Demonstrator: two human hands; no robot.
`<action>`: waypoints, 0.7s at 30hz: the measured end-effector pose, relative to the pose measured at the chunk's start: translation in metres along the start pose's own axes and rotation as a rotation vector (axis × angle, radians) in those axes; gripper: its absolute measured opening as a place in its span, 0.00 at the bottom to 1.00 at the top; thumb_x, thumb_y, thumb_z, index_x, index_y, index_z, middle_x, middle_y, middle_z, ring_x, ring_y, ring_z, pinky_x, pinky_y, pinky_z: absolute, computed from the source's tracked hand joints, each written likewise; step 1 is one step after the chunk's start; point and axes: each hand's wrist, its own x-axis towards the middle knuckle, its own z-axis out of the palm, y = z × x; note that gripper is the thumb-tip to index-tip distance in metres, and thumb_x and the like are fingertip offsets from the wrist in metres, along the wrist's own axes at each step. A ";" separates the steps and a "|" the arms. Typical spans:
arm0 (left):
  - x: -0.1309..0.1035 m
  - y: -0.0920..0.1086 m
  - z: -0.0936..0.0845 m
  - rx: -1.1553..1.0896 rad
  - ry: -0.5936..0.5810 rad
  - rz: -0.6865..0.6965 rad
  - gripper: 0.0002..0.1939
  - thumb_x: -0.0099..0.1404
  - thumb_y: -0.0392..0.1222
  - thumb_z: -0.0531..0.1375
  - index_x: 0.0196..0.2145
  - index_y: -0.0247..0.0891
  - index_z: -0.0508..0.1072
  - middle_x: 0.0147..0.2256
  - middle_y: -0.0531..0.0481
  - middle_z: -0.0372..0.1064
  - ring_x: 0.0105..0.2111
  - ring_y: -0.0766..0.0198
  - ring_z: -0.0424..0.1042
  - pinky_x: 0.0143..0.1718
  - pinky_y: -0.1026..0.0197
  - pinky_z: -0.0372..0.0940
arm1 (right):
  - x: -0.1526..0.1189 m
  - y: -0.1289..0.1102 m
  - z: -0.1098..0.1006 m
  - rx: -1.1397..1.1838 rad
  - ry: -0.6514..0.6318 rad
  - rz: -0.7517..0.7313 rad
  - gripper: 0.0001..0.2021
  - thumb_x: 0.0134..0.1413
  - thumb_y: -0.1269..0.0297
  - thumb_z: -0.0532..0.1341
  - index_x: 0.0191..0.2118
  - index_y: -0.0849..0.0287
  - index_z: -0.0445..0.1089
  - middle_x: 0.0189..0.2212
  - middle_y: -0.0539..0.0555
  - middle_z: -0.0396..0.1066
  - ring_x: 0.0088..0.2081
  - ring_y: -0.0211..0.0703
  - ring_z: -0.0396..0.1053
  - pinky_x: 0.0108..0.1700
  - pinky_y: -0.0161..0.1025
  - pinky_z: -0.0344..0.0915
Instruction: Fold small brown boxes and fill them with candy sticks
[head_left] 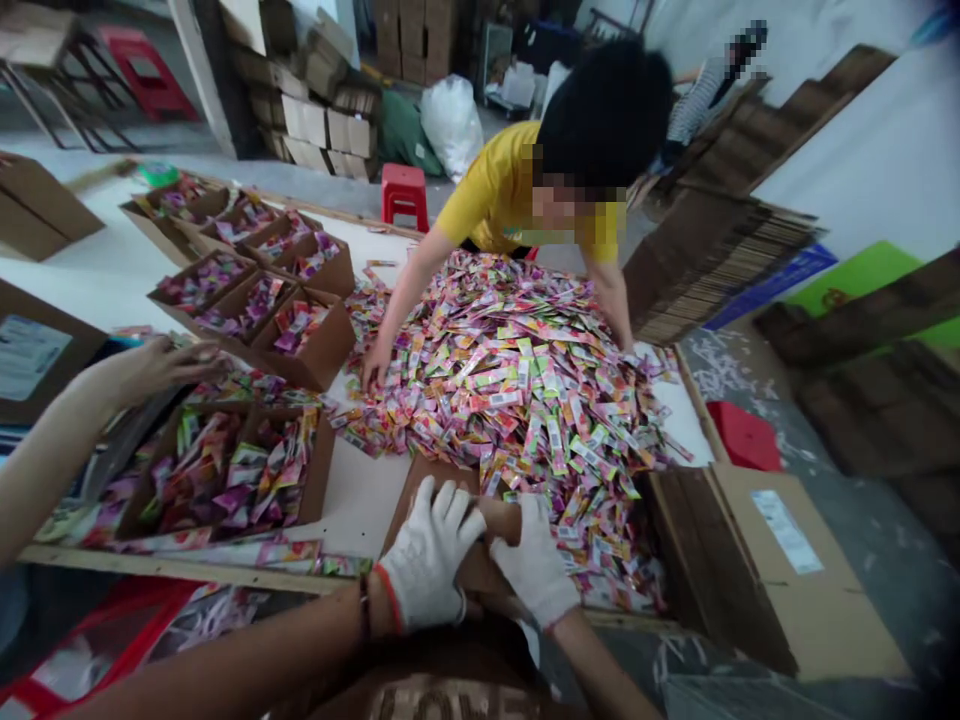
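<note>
Both of my hands wear white gloves and meet at a brown cardboard piece (411, 492) by the table's near edge. My left hand (431, 555) lies on its left part, fingers spread forward. My right hand (534, 560) has its fingers wrapped round a raised brown flap (501, 520) on the right. A large heap of small colourful packets (517, 370) lies just beyond. To the left stands a divided carton (319, 480) filled with similar packets.
Across the table a person in yellow (499, 185) reaches into the heap. Another person's arm (67, 430) extends from the left. More filled cartons (322, 350) stand at left; flattened cardboard (795, 570) lies at right.
</note>
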 end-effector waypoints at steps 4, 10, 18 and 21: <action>0.012 0.002 0.010 0.015 -0.066 0.090 0.52 0.48 0.66 0.58 0.64 0.36 0.51 0.64 0.27 0.40 0.63 0.33 0.38 0.56 0.29 0.22 | 0.025 0.022 -0.026 0.190 -0.151 -0.128 0.39 0.48 0.60 0.56 0.65 0.59 0.41 0.57 0.62 0.56 0.58 0.49 0.57 0.57 0.47 0.59; 0.012 0.006 0.018 -0.006 -0.051 0.085 0.51 0.50 0.67 0.56 0.64 0.34 0.51 0.63 0.26 0.45 0.62 0.30 0.42 0.57 0.29 0.23 | 0.114 0.037 -0.035 -0.419 0.186 0.016 0.55 0.34 0.57 0.67 0.66 0.67 0.37 0.63 0.73 0.41 0.64 0.69 0.39 0.61 0.61 0.44; -0.018 -0.049 -0.016 -0.832 0.434 -0.478 0.40 0.45 0.45 0.67 0.57 0.41 0.65 0.55 0.39 0.63 0.56 0.39 0.60 0.58 0.43 0.53 | 0.208 0.037 -0.045 -0.551 0.308 -0.036 0.29 0.52 0.74 0.50 0.62 0.61 0.54 0.63 0.73 0.43 0.59 0.68 0.52 0.52 0.61 0.54; -0.027 -0.074 -0.017 -1.588 0.518 -0.748 0.34 0.53 0.47 0.64 0.57 0.38 0.63 0.45 0.40 0.73 0.43 0.45 0.73 0.46 0.47 0.68 | 0.230 0.041 -0.087 -0.292 0.242 -0.098 0.29 0.43 0.73 0.56 0.56 0.61 0.62 0.56 0.67 0.59 0.52 0.59 0.62 0.52 0.52 0.59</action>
